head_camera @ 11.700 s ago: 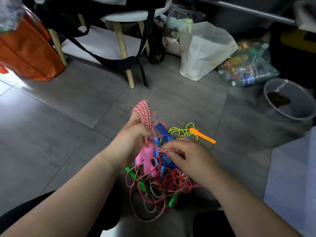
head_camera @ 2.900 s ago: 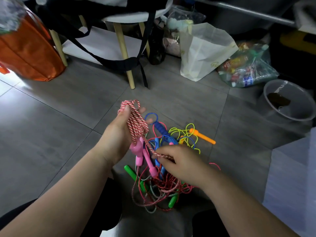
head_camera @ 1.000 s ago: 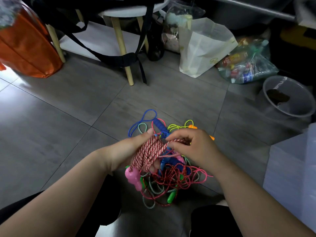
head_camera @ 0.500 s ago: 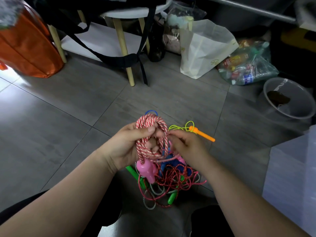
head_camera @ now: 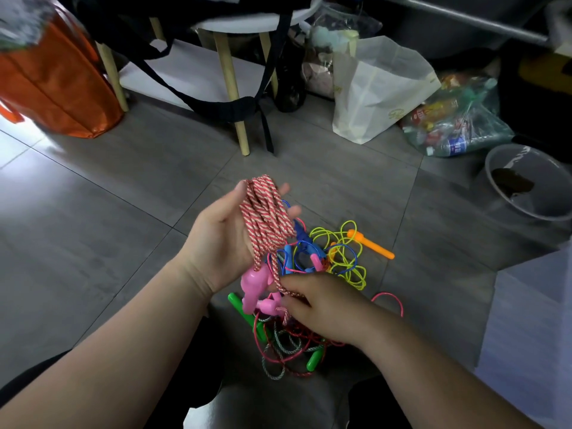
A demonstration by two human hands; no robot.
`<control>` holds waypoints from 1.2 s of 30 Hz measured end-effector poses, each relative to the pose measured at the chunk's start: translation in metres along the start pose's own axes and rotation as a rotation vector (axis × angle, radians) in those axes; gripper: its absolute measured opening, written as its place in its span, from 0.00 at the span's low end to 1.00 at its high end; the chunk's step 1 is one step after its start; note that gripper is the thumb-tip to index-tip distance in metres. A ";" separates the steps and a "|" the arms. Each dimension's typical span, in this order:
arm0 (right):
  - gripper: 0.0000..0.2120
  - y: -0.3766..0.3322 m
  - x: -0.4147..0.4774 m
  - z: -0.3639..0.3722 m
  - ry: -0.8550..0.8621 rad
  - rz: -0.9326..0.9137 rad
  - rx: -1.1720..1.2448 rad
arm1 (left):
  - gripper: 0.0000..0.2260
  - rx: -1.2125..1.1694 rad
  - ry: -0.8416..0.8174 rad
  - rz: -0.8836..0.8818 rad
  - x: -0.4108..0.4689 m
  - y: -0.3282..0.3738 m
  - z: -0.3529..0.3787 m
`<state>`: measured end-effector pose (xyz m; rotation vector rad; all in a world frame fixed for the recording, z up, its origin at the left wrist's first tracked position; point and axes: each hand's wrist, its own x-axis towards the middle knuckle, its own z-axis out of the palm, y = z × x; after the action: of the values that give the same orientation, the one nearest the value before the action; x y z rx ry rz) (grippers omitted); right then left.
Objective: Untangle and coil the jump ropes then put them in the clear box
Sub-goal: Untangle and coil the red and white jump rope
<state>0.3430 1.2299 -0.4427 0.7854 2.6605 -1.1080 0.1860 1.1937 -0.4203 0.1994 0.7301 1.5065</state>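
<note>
left hand, spread open, is carrying the red-white rope loops; right hand is pinching its loose strand and should be feeding it taut.

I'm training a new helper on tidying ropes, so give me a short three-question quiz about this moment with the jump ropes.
1. True or false: the orange handle lies on the floor, in neither hand.
2. Which rope is wound round the left hand? A) yellow B) red-and-white C) blue
3. Fill in: the right hand pinches a strand running down from the coil, beside the ___ handle.

Key: 1 true. 2 B. 3 pink.
</note>
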 end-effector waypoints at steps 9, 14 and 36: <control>0.08 0.000 -0.007 -0.025 0.196 -0.058 0.106 | 0.21 0.625 0.069 -0.235 -0.001 -0.020 -0.016; 0.06 0.018 -0.006 -0.041 0.323 0.087 0.348 | 0.33 0.586 -0.058 -0.460 -0.005 -0.024 -0.014; 0.14 0.029 0.007 -0.027 0.373 0.184 0.680 | 0.19 0.008 -0.310 -0.181 -0.007 0.002 -0.013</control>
<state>0.3532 1.2684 -0.4435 1.4340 2.3797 -2.0116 0.1784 1.1835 -0.4271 0.3550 0.4920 1.2646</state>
